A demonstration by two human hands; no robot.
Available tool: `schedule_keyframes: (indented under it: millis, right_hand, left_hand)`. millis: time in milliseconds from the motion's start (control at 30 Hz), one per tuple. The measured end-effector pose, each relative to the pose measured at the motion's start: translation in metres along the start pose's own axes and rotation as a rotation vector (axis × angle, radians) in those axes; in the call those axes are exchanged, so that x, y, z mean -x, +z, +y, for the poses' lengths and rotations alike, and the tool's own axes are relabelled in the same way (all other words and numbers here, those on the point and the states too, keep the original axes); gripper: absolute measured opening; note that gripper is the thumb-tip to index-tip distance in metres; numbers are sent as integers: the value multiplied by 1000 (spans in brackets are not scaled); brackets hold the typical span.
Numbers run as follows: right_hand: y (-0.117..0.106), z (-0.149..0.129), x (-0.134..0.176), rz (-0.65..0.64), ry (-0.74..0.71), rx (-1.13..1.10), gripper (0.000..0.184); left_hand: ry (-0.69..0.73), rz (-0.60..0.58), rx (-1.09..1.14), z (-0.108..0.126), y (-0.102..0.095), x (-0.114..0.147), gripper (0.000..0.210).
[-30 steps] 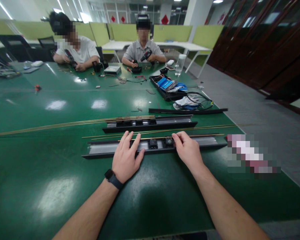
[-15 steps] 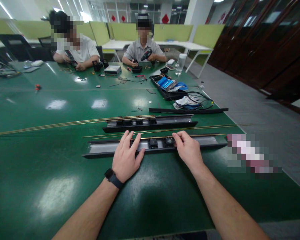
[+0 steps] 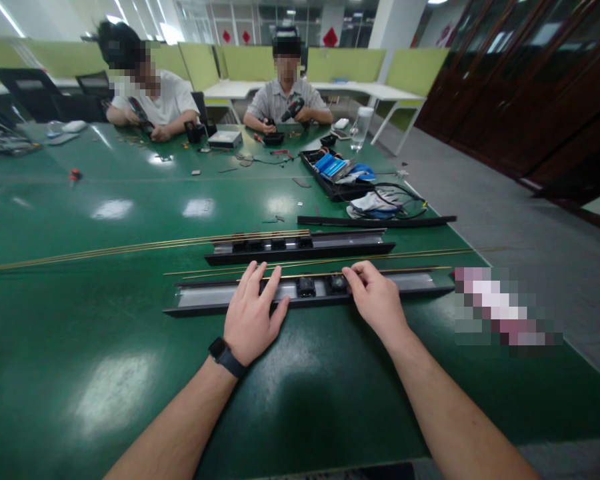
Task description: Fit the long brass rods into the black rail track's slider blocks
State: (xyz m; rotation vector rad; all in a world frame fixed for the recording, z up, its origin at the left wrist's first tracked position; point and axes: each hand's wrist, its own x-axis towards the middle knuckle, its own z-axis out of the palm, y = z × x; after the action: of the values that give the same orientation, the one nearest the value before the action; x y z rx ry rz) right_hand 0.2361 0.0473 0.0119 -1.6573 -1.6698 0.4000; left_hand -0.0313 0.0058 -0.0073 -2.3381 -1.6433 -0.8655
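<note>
A long black channel [image 3: 200,295] with a silvery inside lies across the table in front of me. Black square blocks [image 3: 306,287] sit inside it. Over its left part rests my left hand [image 3: 253,320], open with fingers spread, the fingertips by the far wall. My right hand [image 3: 375,300] is closed in a pinch on a thin brass rod [image 3: 310,275], which runs along the channel above the blocks. Its fingertips are beside the right-hand block [image 3: 337,284]. More thin brass rods [image 3: 405,255] lie just behind the channel.
Behind is a second black channel [image 3: 350,249] with blocks, with long brass rods [image 3: 105,252] reaching left. Farther back are a black strip [image 3: 380,221], gloves [image 3: 367,205] and a black tray [image 3: 337,193]. Two people work across the green table [image 3: 145,373], one holding a power drill [image 3: 293,109].
My right fingertips have shifted very slightly left along the rod. My left hand stays in the same place over the channel.
</note>
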Motion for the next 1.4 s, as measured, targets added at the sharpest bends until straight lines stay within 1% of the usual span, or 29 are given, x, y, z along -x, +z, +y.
schedule_keyframes:
  millis: [233,533,833,1100,1400]
  right_hand:
    - [0,0,0,16,23,7,44]
    - [-1,-1,1,9,14,-41,37]
    - [0,-1,-1,6,24,2,42]
    - [-1,0,0,-3,9,-22,36]
    - [-1,-4,-2,-4,50,-5,41]
  left_hand:
    - [6,1,1,-1,0,0,61]
    - [5,2,-1,-1,0,0,61]
    - [6,7,12,0,0,-1,61]
    - [12,7,-8,0,0,0,60]
    - [9,3,-1,-1,0,0,61]
